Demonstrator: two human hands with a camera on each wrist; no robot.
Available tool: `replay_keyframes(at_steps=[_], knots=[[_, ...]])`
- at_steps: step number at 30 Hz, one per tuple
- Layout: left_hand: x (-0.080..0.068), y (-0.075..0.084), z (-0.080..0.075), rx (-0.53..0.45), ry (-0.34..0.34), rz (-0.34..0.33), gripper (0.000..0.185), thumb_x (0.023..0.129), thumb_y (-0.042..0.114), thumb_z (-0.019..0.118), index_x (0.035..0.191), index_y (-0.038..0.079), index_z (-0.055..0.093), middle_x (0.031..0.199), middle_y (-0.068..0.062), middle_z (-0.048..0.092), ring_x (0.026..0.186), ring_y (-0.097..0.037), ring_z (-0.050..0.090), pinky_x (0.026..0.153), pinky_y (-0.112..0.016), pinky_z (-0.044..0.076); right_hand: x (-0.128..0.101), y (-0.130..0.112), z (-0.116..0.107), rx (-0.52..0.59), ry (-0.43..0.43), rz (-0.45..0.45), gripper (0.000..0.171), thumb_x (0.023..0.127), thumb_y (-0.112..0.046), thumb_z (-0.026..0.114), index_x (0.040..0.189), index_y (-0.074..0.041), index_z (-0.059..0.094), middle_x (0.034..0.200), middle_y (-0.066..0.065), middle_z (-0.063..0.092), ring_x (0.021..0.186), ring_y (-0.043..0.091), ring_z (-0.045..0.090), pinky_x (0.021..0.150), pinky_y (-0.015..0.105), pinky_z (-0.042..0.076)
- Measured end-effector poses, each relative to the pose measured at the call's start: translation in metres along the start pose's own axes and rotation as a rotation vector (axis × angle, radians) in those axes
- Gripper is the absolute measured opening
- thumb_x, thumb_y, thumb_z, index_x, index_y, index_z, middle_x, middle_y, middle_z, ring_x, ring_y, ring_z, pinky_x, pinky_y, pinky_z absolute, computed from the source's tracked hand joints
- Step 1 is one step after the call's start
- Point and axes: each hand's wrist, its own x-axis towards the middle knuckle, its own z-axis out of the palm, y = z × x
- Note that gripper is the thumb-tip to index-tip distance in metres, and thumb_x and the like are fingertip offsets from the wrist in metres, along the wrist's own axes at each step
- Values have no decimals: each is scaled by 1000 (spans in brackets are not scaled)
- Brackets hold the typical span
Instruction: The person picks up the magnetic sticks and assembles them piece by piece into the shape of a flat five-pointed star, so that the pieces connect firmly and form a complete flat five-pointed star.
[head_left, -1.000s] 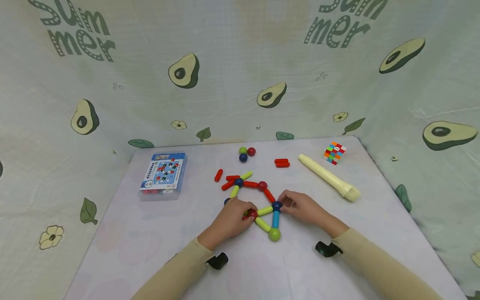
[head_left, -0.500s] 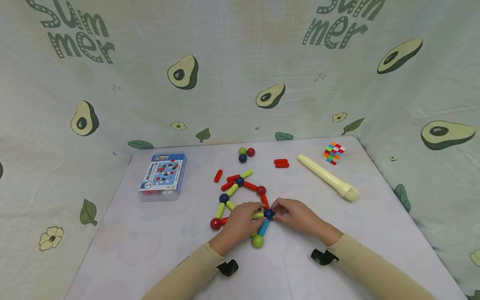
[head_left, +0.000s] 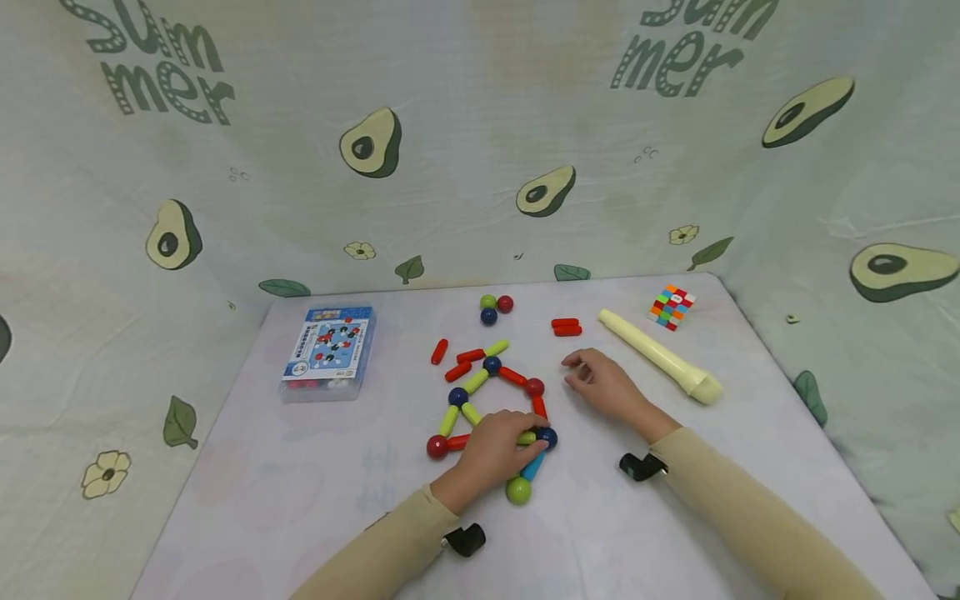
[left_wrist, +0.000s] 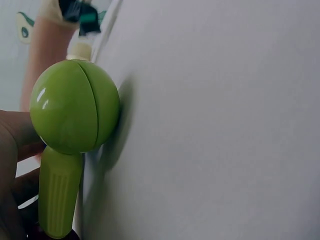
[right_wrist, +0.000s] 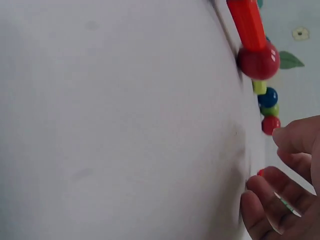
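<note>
A ball-and-stick model (head_left: 476, 382) of coloured balls and rods lies mid-table. My left hand (head_left: 491, 450) covers its lower part, thumb and fingers pinching it at the lime rod by a dark blue ball (head_left: 548, 438). Below that, a blue rod (head_left: 533, 467) slants to a green ball (head_left: 518, 490). In the left wrist view this green ball (left_wrist: 75, 106) carries a lime rod (left_wrist: 60, 192), with fingers behind. My right hand (head_left: 606, 387) hovers right of the model, fingers loosely bent and holding nothing. A red ball (right_wrist: 259, 60) shows near it in the right wrist view.
Loose red rods (head_left: 439, 351) lie behind the model, with two more red rods (head_left: 567, 327) farther right. Three balls (head_left: 489, 316) sit together at the back. A boxed set (head_left: 327, 354) stands left; a pale yellow tube (head_left: 660, 357) and a puzzle cube (head_left: 672, 307) lie right.
My right hand has let go of the dark blue ball and drawn back up and right. My left hand has shifted right, and the model's lower right part has turned with it.
</note>
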Motion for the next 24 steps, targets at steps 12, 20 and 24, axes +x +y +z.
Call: replay_keyframes(at_steps=[12, 20, 24], knots=[[2, 1, 1, -16, -1, 37, 37, 93, 45, 73, 128, 32, 71, 106, 17, 72, 88, -5, 58, 80, -23, 47, 55, 22, -14, -142, 80, 54, 45, 100, -19, 64, 144, -10, 54, 146, 13, 45, 97, 27, 55, 81, 39, 53], [7, -7, 0, -41, 29, 35, 36, 93, 45, 73, 127, 33, 72, 106, 17, 72, 88, -5, 58, 80, -24, 47, 63, 21, -11, -201, 86, 12, 30, 97, -20, 71, 123, -7, 65, 115, 13, 62, 90, 27, 56, 78, 40, 51], [8, -10, -1, -43, 29, 27, 35, 93, 44, 74, 126, 33, 72, 107, 17, 72, 89, -5, 58, 81, -26, 47, 55, 20, -11, -214, 70, 30, 22, 95, -17, 73, 114, -9, 67, 102, 9, 66, 88, 25, 58, 78, 38, 52]])
